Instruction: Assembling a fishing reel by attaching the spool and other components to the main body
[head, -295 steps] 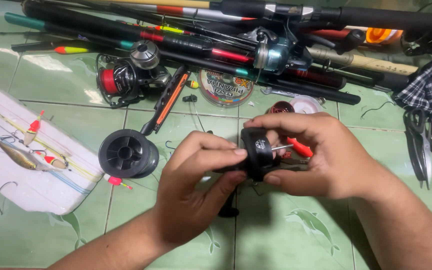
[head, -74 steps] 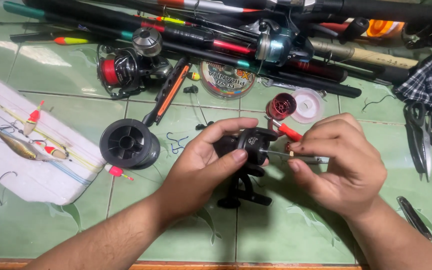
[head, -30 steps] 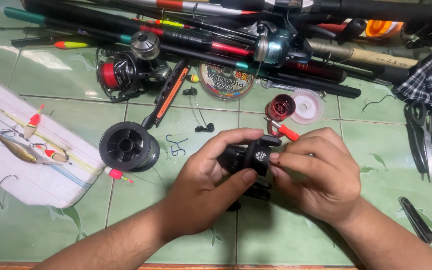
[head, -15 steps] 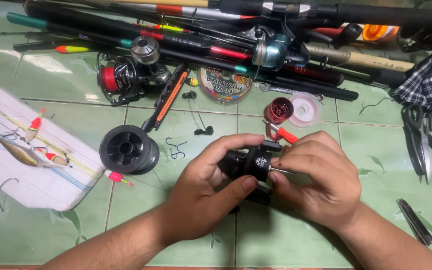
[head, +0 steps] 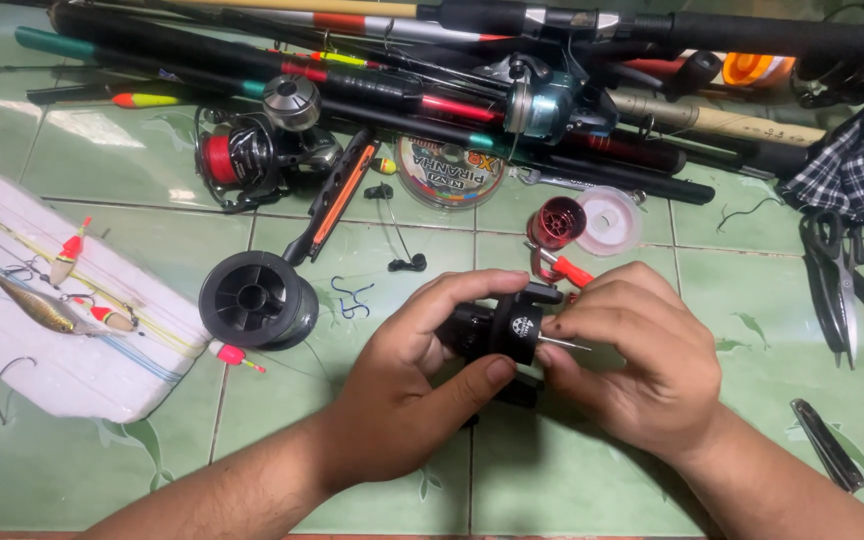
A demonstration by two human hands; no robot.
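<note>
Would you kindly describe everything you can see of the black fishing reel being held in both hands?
The black fishing reel looks like matte plastic or metal, with a round body bearing a small pale emblem and a thin silvery shaft poking out to the right. The left hand wraps it from below and behind, thumb on its lower edge; the right hand pinches around the shaft. It is held just above the green tiled floor, partly hidden by fingers.

Head-worn view, steeply downward, close.
</note>
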